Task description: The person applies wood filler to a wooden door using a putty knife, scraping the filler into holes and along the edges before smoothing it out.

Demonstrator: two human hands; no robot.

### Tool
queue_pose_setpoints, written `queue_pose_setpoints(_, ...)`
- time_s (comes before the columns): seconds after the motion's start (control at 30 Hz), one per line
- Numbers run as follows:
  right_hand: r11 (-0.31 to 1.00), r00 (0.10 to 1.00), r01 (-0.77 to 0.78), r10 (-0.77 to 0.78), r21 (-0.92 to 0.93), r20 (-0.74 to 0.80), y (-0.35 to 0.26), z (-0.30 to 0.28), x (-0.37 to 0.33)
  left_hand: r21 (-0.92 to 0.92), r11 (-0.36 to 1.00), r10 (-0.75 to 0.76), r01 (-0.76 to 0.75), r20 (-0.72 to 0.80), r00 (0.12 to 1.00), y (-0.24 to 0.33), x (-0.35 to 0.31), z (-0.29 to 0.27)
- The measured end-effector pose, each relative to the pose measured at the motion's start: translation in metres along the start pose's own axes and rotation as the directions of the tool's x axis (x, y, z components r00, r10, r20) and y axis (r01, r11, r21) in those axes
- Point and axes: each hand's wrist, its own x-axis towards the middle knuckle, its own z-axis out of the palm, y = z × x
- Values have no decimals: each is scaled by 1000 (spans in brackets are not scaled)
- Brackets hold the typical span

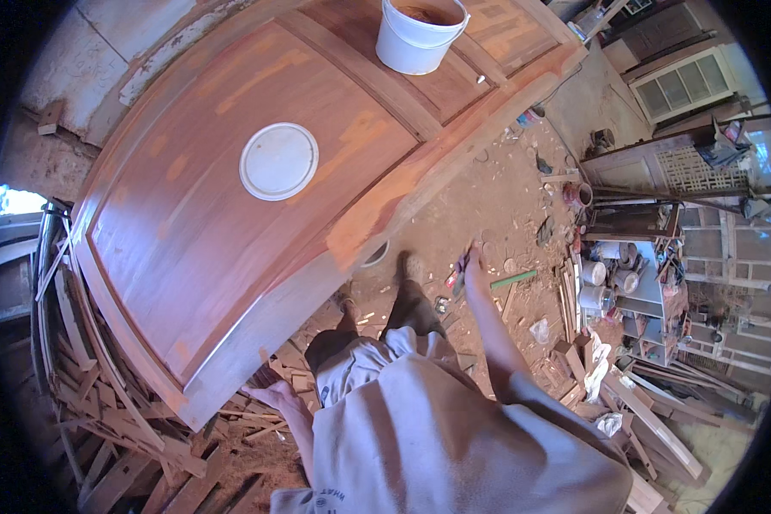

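A large reddish-brown wooden door [231, 206] with recessed panels and orange filler-like patches lies raised in front of me. On it rest a round white lid [278, 161] and a white bucket [415, 47] with brown stuff inside. My left hand [272, 391] is beside the door's near lower corner, fingers stretched out; whether it touches the edge is unclear. Away from the door, to the right, my right hand [473, 262] hangs over the floor. Its fingers are closed on a small, flat, grey blade-like tool [459, 284], partly hidden by the hand.
Wood offcuts [120, 411] are heaped at the left, below the door. On the dirt floor [454, 206] lie scraps and a green strip [514, 278]. White tubs [595, 298] fill a shelf at the right, with stacked planks [655, 420] nearer me. A framed window [684, 86] leans far right.
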Motion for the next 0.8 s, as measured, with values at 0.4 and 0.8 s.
queue_pose_setpoints(0.4,750,829,552,-446,-364,338,-32,51,172,243,967,-60,80,-89,994,-146,-106,54)
queue_pose_setpoints(0.8,813,889,341,-116,-472,442,7,2,202,361,920,-160,154,-16,987,-233,-212,95)
